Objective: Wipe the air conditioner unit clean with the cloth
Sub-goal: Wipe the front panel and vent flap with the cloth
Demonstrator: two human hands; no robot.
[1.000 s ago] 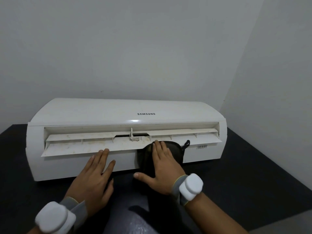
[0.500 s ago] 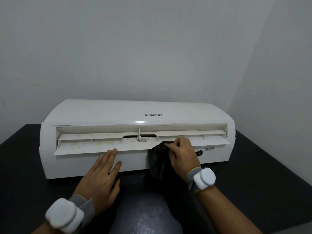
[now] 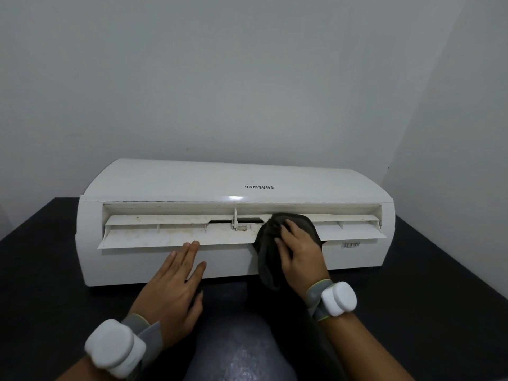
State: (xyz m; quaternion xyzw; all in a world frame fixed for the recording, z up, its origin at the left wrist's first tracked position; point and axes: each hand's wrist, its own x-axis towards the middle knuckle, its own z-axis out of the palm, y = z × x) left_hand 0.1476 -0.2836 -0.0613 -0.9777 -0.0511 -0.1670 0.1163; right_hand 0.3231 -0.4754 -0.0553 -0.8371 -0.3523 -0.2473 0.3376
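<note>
Right grip (image 3: 302, 257), clamped on the cloth (image 3: 266, 259), has risen onto the louver flap (image 3: 154, 235): flap wiping begins. Left grip (image 3: 170, 290), fingers straight, braces the air conditioner (image 3: 192, 178).

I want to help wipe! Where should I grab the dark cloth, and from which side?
Grab the cloth at its bunched top, lying on the open flap, coming from the front and above like the right hand. Its lower end hangs loose down the front of the unit, so it would likely flop.
</note>
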